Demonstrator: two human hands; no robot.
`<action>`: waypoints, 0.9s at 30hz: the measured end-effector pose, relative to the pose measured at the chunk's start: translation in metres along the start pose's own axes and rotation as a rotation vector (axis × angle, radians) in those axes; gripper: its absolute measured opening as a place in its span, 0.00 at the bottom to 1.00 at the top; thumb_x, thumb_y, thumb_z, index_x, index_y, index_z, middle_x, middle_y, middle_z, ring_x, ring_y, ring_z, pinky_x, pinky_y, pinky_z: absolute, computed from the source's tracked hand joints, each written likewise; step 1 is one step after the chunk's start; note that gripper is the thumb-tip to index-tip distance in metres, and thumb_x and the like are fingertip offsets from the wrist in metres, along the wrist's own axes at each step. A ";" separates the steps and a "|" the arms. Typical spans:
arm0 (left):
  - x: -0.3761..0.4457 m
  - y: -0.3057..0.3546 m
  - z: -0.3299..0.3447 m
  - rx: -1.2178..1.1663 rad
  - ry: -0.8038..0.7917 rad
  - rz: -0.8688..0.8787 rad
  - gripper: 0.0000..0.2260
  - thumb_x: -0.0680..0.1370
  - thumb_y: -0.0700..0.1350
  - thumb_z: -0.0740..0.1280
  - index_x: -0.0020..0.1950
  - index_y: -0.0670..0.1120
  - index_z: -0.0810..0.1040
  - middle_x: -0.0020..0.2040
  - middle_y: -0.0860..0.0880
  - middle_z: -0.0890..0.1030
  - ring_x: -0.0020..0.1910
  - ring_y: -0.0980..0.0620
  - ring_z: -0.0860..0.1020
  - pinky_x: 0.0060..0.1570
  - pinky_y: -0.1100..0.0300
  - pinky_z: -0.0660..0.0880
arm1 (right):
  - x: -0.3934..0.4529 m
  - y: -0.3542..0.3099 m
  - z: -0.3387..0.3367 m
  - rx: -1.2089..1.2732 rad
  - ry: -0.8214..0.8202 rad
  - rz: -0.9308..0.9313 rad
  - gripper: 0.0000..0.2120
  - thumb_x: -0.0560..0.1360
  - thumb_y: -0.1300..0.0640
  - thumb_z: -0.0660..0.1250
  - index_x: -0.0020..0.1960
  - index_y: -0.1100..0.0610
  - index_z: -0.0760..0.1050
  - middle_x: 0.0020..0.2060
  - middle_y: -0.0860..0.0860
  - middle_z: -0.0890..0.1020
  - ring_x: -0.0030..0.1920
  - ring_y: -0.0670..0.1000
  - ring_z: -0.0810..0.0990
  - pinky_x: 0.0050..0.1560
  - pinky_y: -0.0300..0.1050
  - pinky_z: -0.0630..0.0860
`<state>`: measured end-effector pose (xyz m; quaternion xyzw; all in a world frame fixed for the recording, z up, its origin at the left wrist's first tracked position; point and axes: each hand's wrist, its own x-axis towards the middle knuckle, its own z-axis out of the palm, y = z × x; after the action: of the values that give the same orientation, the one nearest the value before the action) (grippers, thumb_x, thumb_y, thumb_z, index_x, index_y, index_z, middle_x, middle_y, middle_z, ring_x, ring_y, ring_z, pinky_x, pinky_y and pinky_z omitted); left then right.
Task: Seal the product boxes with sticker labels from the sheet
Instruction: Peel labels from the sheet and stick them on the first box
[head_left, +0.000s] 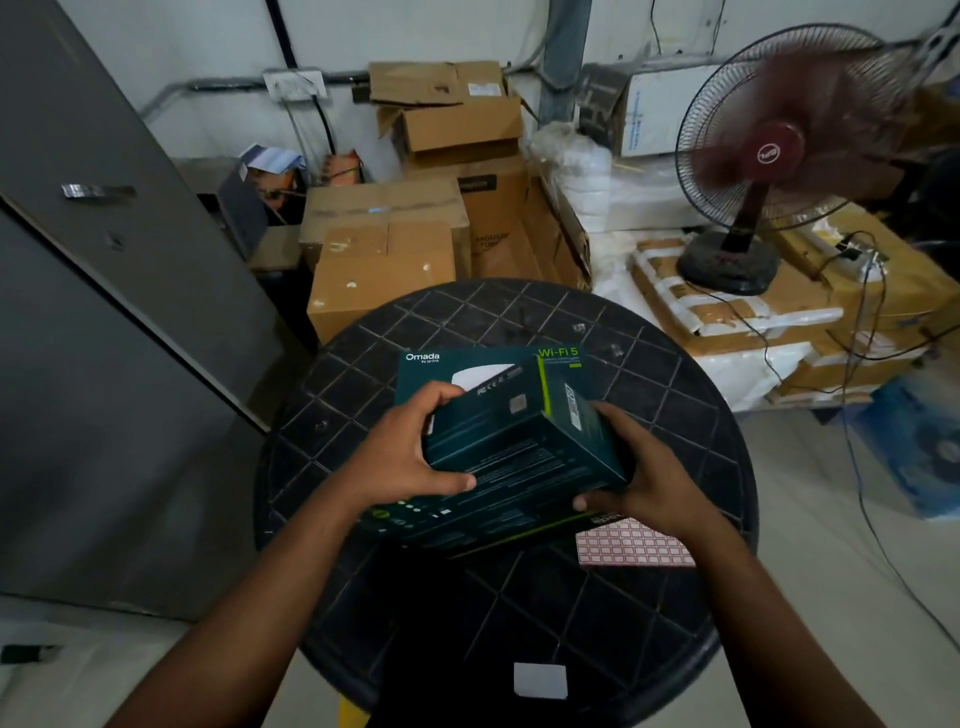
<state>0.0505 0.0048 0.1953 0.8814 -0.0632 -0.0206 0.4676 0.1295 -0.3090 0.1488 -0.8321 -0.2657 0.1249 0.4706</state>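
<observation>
While tilted, box (524, 447) gripped: left hand (400, 462), right hand (644, 478), fingers apparently curled underneath.

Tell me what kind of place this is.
Probably a stockroom or packing area: stacked cardboard cartons line the wall, wrapped parcels lie beside a running fan, and both hands hold a boxed Wi-Fi product over a round table.

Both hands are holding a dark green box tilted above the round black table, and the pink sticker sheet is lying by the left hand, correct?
Not quite. In the head view both hands, left hand and right hand, do hold the tilted green box over the round black table, but the pink sticker sheet lies under the right hand.
</observation>
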 end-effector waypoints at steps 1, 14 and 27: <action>-0.003 0.004 -0.002 -0.028 0.012 0.008 0.37 0.67 0.42 0.82 0.70 0.53 0.68 0.62 0.57 0.77 0.60 0.57 0.79 0.59 0.55 0.79 | 0.001 -0.007 -0.003 -0.052 0.019 -0.040 0.51 0.59 0.39 0.83 0.77 0.38 0.62 0.65 0.42 0.76 0.65 0.48 0.76 0.64 0.55 0.76; -0.032 -0.010 -0.017 0.196 0.047 0.020 0.41 0.63 0.46 0.84 0.70 0.65 0.67 0.67 0.61 0.71 0.66 0.63 0.71 0.66 0.53 0.72 | 0.032 -0.077 0.020 -0.971 -0.125 -0.202 0.51 0.64 0.23 0.67 0.80 0.35 0.48 0.64 0.46 0.76 0.61 0.53 0.74 0.56 0.52 0.67; -0.061 -0.051 0.019 -0.185 0.507 0.124 0.20 0.67 0.49 0.80 0.58 0.48 0.84 0.75 0.46 0.70 0.72 0.51 0.73 0.69 0.57 0.72 | 0.017 -0.064 0.084 -0.713 0.301 -0.551 0.24 0.69 0.43 0.77 0.64 0.44 0.81 0.64 0.50 0.82 0.66 0.56 0.79 0.64 0.59 0.73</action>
<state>-0.0067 0.0254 0.1408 0.8065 0.0042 0.2235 0.5473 0.0843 -0.2127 0.1593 -0.8490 -0.4317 -0.2258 0.2045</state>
